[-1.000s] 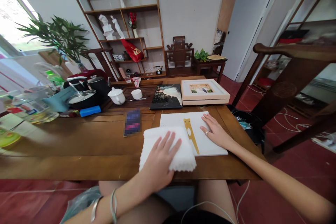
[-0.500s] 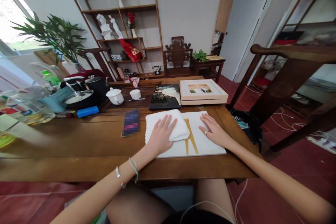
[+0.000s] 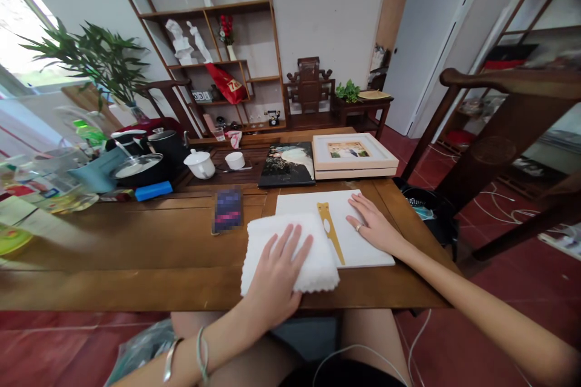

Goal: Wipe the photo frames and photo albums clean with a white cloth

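Note:
My left hand (image 3: 279, 272) lies flat with its fingers spread on a folded white cloth (image 3: 318, 272). The cloth rests over the lower left part of a flat white panel (image 3: 299, 202) and overhangs its near edge onto the table. A gold, long-legged figure (image 3: 333, 233) marks the panel's face; the cloth hides part of it. On the panel's right side rests my right hand (image 3: 370, 224), fingers stretched out, with a ring on one finger. It holds nothing.
Beyond the panel lie a dark picture panel (image 3: 285, 166) and a white-framed picture (image 3: 356, 157). A phone-sized, blurred-out object (image 3: 228, 210) is left of the cloth. Farther left are a white lidded bowl (image 3: 200, 163), a blue box (image 3: 154, 190) and pots. A wooden chair (image 3: 494, 133) stands at right.
My left hand has drawn the cloth toward me, down over the panel's near edge. More of the panel's upper left now shows. My right hand has stayed on the panel.

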Available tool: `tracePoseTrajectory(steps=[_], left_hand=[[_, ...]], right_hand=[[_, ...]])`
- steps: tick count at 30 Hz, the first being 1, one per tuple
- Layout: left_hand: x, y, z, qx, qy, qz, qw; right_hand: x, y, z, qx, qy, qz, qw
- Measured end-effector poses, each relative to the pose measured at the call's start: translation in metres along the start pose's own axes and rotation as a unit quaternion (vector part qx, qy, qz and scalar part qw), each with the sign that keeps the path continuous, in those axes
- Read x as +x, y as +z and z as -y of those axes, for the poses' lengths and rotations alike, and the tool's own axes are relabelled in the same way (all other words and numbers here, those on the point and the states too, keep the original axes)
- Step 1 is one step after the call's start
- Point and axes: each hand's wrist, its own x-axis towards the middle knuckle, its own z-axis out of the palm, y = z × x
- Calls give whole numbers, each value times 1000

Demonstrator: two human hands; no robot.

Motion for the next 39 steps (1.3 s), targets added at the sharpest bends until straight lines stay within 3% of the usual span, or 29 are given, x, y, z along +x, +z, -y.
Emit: tracePoseTrajectory(steps=[2, 5, 15, 19, 24, 28, 33, 36, 39], left_hand=[[-15, 0, -8, -13, 20, 7, 1000], [-14, -3, -6, -26, 24, 21, 999], [97, -5, 50, -15, -3, -7, 1000], [118, -4, 56, -19, 2, -29, 999], [99, -6, 31, -35, 30, -10, 999], [58, -12, -6, -51, 53, 29, 997], [11, -13, -43, -59, 97, 33, 993], [12, -11, -44, -60, 90, 32, 994], [39, -10, -30, -54, 55, 28, 997]], right_hand=[[0, -1, 0, 2, -2, 1, 1000], [0, -2, 2, -1, -4, 4, 1000], [0, -5, 5, -5, 5, 9, 1000], [0, -4, 4, -15, 1, 9, 1000], [1, -3, 3, -25, -3, 6, 1000], [1, -2, 1, -23, -9, 2, 1000], [1, -3, 0, -21, -14, 7, 1000], [1, -3, 1, -25, -13, 7, 1000], [1, -3, 1, -23, -23, -1, 999]])
